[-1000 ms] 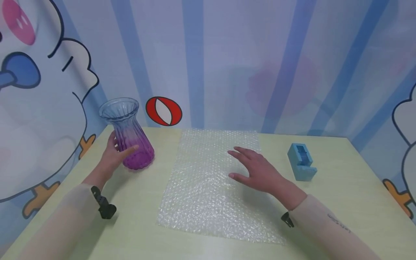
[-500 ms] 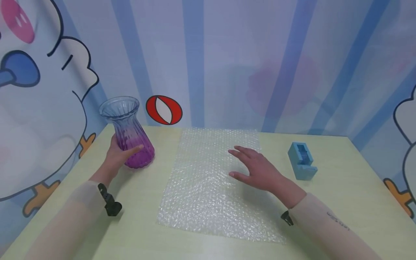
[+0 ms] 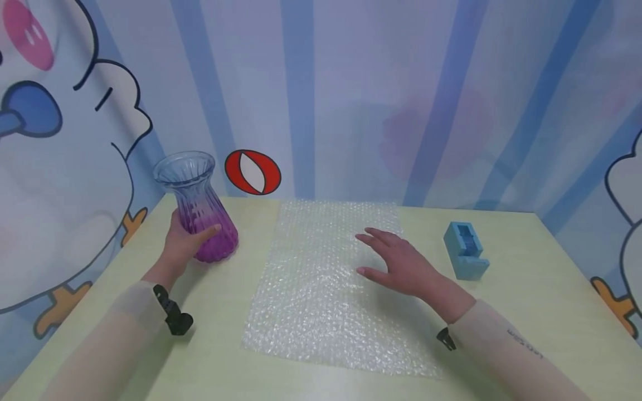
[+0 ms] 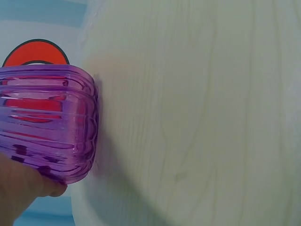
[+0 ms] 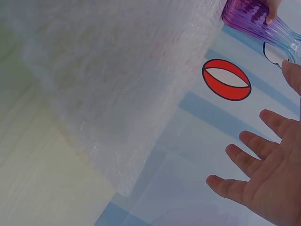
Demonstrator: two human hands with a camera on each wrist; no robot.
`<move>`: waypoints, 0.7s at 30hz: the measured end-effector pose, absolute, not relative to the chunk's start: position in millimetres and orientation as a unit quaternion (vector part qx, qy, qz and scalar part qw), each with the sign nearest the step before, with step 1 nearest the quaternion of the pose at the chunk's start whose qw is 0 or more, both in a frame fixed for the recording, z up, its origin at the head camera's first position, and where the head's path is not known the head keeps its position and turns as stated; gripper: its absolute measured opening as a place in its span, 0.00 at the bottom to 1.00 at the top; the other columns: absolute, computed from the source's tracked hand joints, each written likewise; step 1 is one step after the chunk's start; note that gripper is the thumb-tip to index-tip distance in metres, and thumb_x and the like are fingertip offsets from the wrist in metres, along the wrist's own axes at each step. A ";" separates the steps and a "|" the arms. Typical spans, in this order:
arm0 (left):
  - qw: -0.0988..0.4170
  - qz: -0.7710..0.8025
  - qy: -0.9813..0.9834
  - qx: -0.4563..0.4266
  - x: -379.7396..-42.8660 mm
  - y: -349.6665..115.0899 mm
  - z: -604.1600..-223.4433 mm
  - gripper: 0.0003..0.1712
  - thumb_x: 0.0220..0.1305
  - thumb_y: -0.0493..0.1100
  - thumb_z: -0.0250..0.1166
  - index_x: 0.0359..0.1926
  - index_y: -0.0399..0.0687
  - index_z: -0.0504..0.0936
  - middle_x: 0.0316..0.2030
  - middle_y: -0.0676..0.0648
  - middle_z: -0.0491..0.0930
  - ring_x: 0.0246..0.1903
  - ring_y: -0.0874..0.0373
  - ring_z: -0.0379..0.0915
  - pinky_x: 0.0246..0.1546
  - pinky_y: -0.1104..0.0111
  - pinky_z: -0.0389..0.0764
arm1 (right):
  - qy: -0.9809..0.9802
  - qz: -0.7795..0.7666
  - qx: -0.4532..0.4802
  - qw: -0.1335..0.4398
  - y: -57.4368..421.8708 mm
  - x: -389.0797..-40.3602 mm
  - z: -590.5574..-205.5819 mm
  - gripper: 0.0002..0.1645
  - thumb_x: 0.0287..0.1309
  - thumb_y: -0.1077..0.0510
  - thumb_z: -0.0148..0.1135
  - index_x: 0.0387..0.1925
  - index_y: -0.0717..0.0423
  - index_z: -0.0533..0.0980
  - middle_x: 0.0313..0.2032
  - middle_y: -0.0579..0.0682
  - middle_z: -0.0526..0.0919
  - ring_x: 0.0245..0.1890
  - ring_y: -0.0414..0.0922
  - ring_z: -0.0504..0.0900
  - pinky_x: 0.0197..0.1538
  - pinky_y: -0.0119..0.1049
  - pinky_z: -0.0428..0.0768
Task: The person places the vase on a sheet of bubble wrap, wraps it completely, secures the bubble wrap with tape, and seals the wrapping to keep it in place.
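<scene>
A ribbed glass vase (image 3: 193, 209), clear blue at the flared mouth and purple toward its base, stands at the left of the table. My left hand (image 3: 181, 245) holds its lower body, the thumb across the front and the other fingers mostly hidden behind the glass. In the left wrist view the purple base (image 4: 51, 122) sits at the tabletop. Over a flat sheet of bubble wrap (image 3: 321, 301) hovers my right hand (image 3: 401, 264), its fingers spread and nothing in them. The right wrist view shows that palm (image 5: 277, 183) beside the sheet.
On the right of the table stands a light blue tape dispenser (image 3: 465, 250), beyond my right hand. A printed curtain (image 3: 346, 111) with blue stripes and cartoon figures rises behind the table's back edge. Pale wood tabletop (image 3: 526, 295) shows around the sheet.
My left hand has shifted slightly right around the vase, its thumb reaching farther across the front. The vase keeps its place. My right hand has barely moved.
</scene>
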State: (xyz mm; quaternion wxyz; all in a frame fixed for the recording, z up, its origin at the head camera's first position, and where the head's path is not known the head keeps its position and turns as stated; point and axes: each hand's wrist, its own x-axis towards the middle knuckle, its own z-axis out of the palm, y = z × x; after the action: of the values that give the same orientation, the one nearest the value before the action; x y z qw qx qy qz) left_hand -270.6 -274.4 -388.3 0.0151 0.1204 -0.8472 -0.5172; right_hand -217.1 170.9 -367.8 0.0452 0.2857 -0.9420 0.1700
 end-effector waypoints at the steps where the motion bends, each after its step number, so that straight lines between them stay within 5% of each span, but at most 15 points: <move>1: 0.016 -0.519 -0.846 0.120 -270.9 -274.0 -387.4 0.64 0.69 0.59 0.65 0.82 0.49 0.27 0.82 0.33 0.41 0.81 0.34 0.40 0.79 0.40 0.53 | -0.942 0.170 0.286 0.046 171.2 -217.2 -367.6 0.40 0.67 0.45 0.64 0.74 0.55 0.66 0.74 0.63 0.68 0.73 0.64 0.68 0.72 0.67 0.68; 21: 0.020 -0.525 -0.842 0.121 -271.8 -272.6 -387.8 0.62 0.69 0.57 0.65 0.81 0.50 0.26 0.82 0.33 0.42 0.81 0.35 0.42 0.79 0.42 0.54 | -0.943 0.165 0.286 0.036 171.5 -224.4 -370.2 0.41 0.68 0.44 0.63 0.75 0.56 0.64 0.74 0.63 0.67 0.73 0.64 0.68 0.71 0.67 0.68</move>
State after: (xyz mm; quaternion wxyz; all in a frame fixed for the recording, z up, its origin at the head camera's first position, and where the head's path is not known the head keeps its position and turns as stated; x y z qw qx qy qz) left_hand -271.8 -272.6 -387.8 0.0196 0.1211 -0.8421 -0.5251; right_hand -224.4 171.5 -370.2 0.0363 0.2859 -0.9432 0.1655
